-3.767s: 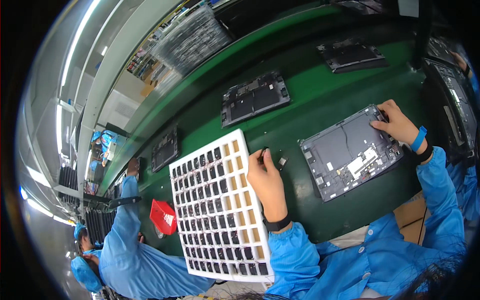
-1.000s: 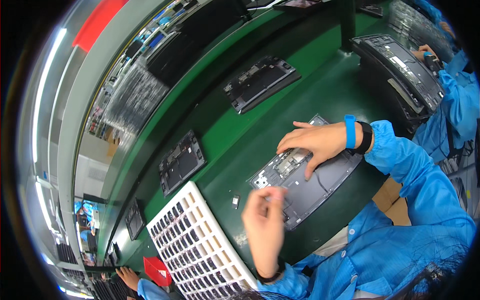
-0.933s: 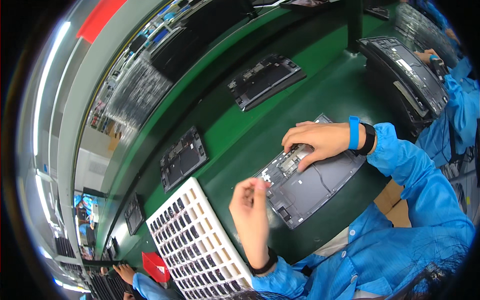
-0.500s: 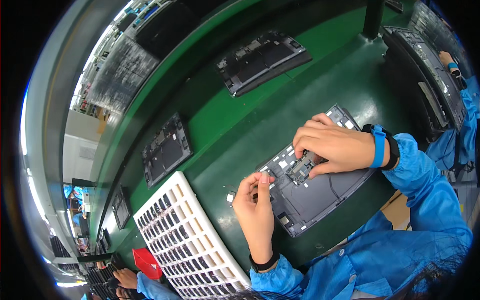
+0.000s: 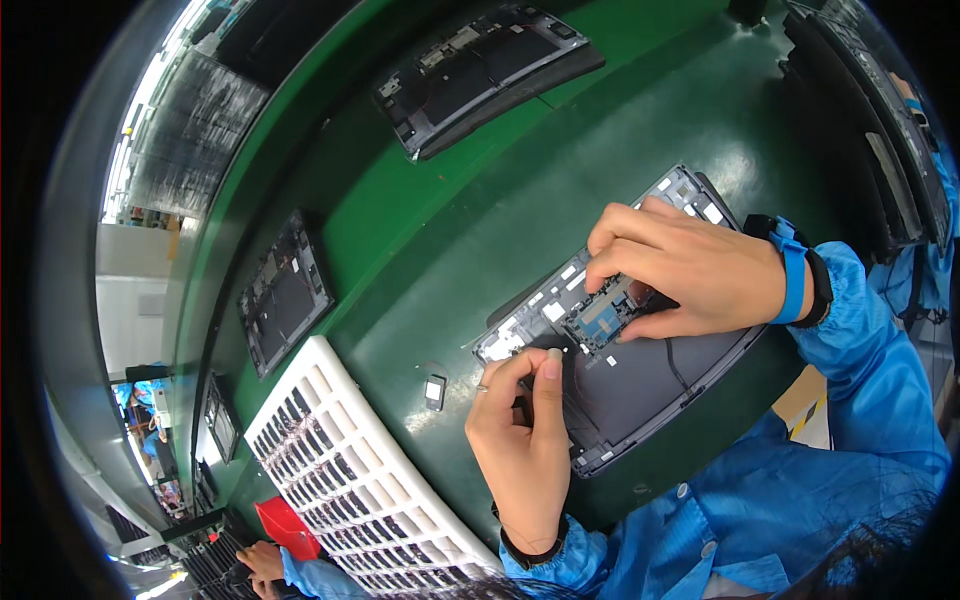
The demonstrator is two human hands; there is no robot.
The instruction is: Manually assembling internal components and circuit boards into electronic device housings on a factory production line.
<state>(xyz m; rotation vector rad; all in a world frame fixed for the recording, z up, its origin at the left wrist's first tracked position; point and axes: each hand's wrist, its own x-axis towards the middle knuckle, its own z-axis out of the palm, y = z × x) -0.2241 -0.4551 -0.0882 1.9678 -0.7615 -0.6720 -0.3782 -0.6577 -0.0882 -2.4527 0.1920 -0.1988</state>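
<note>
A dark, open-backed device casing [image 5: 640,385] lies in front of me on the green bench, with white pads along its far side. My right hand [image 5: 695,270] reaches over it, thumb and fingers gripping a small circuit board [image 5: 603,322] by opposite edges. The board appears tilted over the casing. At the casing's left end my left hand [image 5: 522,430] is closed in a pinch, thumb against forefinger. Whatever sits between those fingertips is too small to make out. A black cable [image 5: 678,362] runs across the casing below my right hand.
To the left stands a white gridded tray [image 5: 400,470] of small dark parts, with a red bin [image 5: 287,527] beside it. A small module [image 5: 434,392] lies near my left hand. Other casings [image 5: 490,75] rest farther off. A co-worker's hand [image 5: 262,565] shows lower left.
The board has tipped, so its bluish face now shows in my right hand. My left hand has shifted slightly right, still pinching. The whole view has shifted a little.
</note>
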